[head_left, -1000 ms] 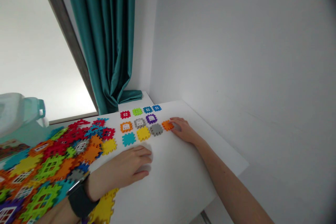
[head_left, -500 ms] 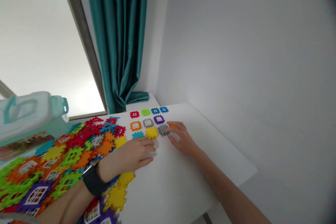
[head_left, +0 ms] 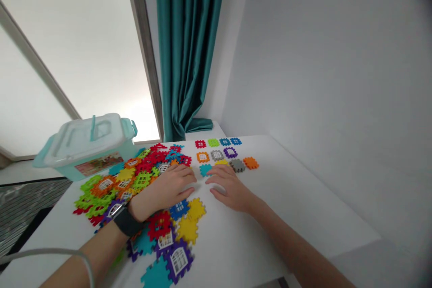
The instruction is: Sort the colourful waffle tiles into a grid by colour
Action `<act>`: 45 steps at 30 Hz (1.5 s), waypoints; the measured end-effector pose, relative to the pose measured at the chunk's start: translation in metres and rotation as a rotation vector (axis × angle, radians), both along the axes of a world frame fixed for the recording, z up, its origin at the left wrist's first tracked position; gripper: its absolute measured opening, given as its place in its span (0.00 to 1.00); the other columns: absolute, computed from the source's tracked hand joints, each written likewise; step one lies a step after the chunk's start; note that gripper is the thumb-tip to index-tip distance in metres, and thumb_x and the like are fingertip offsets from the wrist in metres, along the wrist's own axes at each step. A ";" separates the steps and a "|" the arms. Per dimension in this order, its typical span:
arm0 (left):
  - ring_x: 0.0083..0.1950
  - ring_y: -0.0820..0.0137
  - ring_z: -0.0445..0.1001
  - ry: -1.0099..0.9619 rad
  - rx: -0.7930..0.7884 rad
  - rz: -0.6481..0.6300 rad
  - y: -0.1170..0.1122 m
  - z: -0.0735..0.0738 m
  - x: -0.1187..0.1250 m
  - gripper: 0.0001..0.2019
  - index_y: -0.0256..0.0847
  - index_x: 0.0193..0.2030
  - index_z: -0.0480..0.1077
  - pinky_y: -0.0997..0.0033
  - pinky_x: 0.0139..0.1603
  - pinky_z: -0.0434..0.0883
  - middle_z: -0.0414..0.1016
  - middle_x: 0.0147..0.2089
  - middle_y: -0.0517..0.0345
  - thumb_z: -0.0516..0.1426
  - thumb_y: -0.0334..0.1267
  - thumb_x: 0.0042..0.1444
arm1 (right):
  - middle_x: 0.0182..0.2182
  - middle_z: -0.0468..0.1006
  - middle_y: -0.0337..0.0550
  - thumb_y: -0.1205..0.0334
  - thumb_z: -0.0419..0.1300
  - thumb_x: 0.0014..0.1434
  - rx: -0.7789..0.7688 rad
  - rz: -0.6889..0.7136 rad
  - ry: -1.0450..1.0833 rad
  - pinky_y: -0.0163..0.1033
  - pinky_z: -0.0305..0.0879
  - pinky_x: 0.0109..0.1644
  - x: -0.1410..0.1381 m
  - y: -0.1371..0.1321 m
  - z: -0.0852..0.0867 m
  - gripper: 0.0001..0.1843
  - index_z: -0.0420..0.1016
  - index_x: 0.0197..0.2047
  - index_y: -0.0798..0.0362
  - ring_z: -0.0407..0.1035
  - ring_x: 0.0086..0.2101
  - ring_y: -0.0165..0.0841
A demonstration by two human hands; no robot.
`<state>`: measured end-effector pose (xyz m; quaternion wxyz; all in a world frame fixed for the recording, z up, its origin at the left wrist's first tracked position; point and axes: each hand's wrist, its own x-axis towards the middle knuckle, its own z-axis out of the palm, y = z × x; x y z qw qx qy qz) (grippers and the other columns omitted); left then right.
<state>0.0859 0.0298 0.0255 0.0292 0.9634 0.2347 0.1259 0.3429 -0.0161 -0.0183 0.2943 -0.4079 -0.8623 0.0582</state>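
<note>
My left hand (head_left: 173, 187), wearing a black watch (head_left: 127, 220) on the wrist, rests over the right edge of a heap of plastic gear-edged building tiles (head_left: 143, 180). Its thumb is apart from the fingers and I see nothing held. My right hand (head_left: 229, 187) is open, thumb spread, just in front of the sorted tiles. Its fingertips partly cover a yellow tile (head_left: 222, 162) and lie beside a teal tile (head_left: 205, 170). A grey tile (head_left: 237, 165) and an orange tile (head_left: 250, 163) continue that row to the right.
Behind are rows with a red tile (head_left: 200, 144), a purple window tile (head_left: 230, 152) and several others. A lidded teal box (head_left: 97, 148) stands at the back left. More tiles, including a purple window tile (head_left: 178, 258), lie near me. A wall (head_left: 320, 99) borders the right.
The view has turned left. My right hand has moved left from the grey and orange tiles to the yellow and teal ones. My left hand has shifted left, over the heap's edge.
</note>
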 end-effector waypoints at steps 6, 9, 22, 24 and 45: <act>0.50 0.61 0.74 0.007 -0.071 0.052 -0.021 -0.009 -0.020 0.06 0.44 0.45 0.74 0.58 0.54 0.67 0.77 0.47 0.55 0.57 0.38 0.66 | 0.50 0.79 0.46 0.69 0.62 0.59 -0.181 0.191 -0.060 0.52 0.61 0.64 -0.031 -0.016 0.009 0.14 0.76 0.48 0.49 0.68 0.55 0.42; 0.52 0.60 0.73 -0.008 -0.113 0.077 -0.029 -0.013 -0.025 0.06 0.45 0.46 0.74 0.56 0.57 0.65 0.77 0.48 0.56 0.59 0.40 0.64 | 0.51 0.79 0.47 0.71 0.63 0.55 -0.222 0.229 -0.079 0.52 0.61 0.63 -0.036 -0.019 0.006 0.17 0.76 0.48 0.50 0.69 0.55 0.42; 0.57 0.54 0.69 0.003 -0.155 0.188 -0.036 -0.020 -0.042 0.18 0.49 0.53 0.73 0.45 0.64 0.60 0.75 0.50 0.54 0.65 0.43 0.56 | 0.51 0.78 0.48 0.68 0.60 0.62 -0.170 0.130 -0.073 0.51 0.62 0.60 -0.039 -0.024 -0.013 0.13 0.74 0.50 0.49 0.70 0.53 0.41; 0.58 0.53 0.69 0.004 -0.168 0.213 -0.037 -0.019 -0.042 0.19 0.49 0.55 0.72 0.45 0.63 0.61 0.75 0.51 0.53 0.65 0.43 0.57 | 0.50 0.78 0.48 0.68 0.60 0.62 -0.156 0.126 -0.077 0.51 0.62 0.60 -0.040 -0.023 -0.015 0.13 0.74 0.49 0.49 0.70 0.52 0.41; 0.54 0.54 0.71 -0.465 0.159 0.489 -0.017 -0.034 -0.049 0.16 0.43 0.50 0.67 0.51 0.55 0.67 0.73 0.51 0.50 0.64 0.40 0.59 | 0.42 0.80 0.46 0.63 0.56 0.65 -0.081 -0.173 0.180 0.52 0.60 0.58 -0.078 0.023 0.013 0.06 0.74 0.43 0.49 0.71 0.47 0.42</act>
